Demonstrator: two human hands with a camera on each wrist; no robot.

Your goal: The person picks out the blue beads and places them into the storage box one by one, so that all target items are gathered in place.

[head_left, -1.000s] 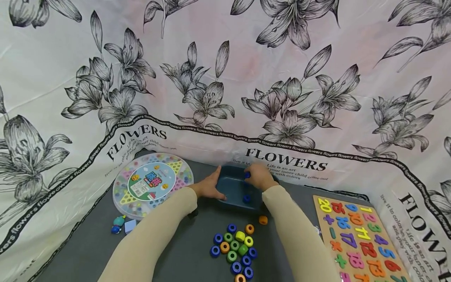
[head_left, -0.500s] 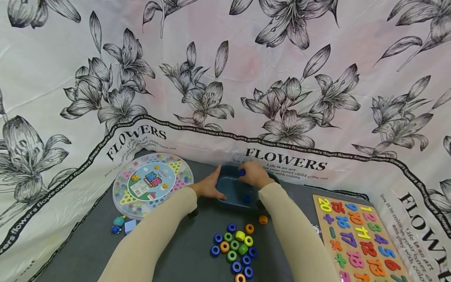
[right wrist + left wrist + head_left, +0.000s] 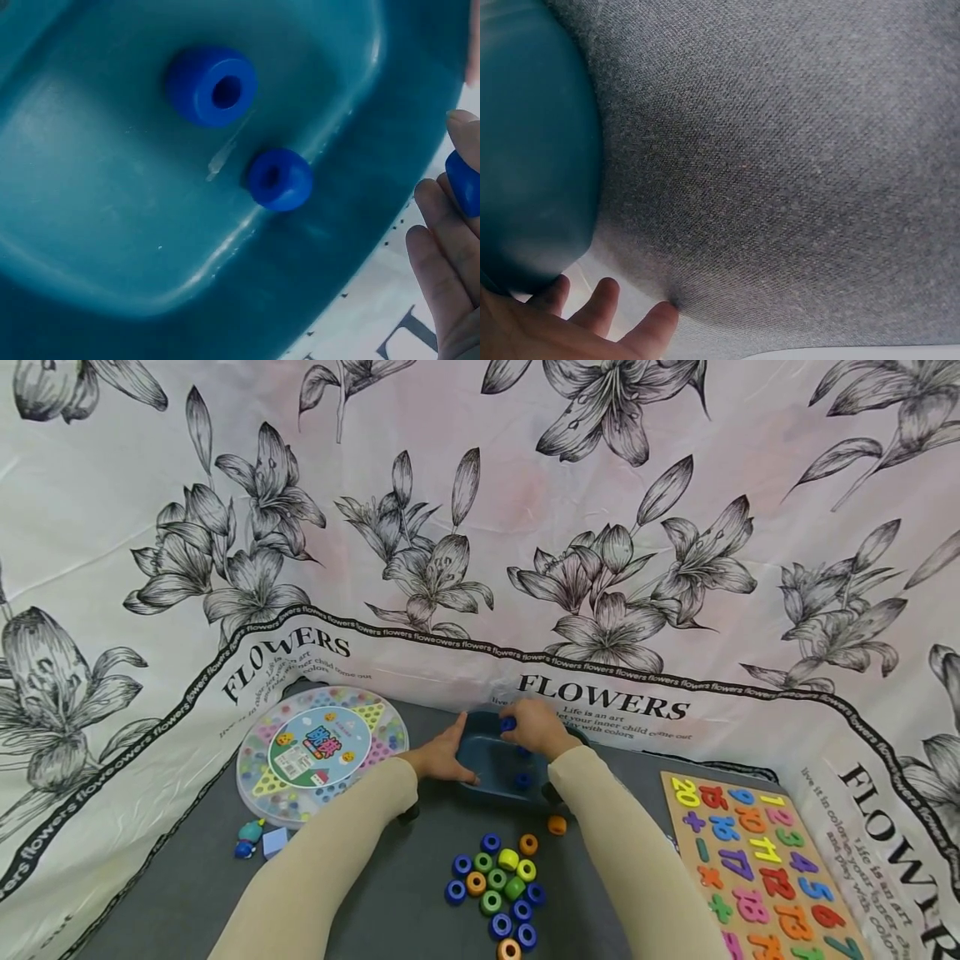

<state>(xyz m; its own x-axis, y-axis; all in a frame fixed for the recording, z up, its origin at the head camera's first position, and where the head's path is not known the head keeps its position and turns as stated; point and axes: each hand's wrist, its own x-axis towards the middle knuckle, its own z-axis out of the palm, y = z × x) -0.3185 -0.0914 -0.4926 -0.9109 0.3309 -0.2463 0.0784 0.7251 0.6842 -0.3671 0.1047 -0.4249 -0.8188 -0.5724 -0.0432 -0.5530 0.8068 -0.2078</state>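
Note:
A blue plastic basin (image 3: 487, 760) stands at the back of the table. My left hand (image 3: 442, 756) rests against its left end, thumb along the front rim and fingers spread toward the back. In the left wrist view, its fingertips (image 3: 607, 292) lie straight beside the basin's outer wall. Over the basin's back rim, my right hand (image 3: 536, 727) pinches a blue bead (image 3: 507, 724) between thumb and fingers. Two blue beads lie on the basin floor: one bead (image 3: 211, 86) farther in, another bead (image 3: 280, 180) by the side wall.
Several blue, green, yellow and orange beads (image 3: 497, 878) lie in front, with an orange bead (image 3: 557, 825) near the basin. A round game board (image 3: 322, 756) lies left, beside a small toy figure (image 3: 249, 839) and a pale blue block (image 3: 275, 842). A number board (image 3: 757, 860) lies right.
My right hand has shifted slightly left and back with the blue bead. A second bead in the basin now shows below it. The left hand stays at the basin's end.

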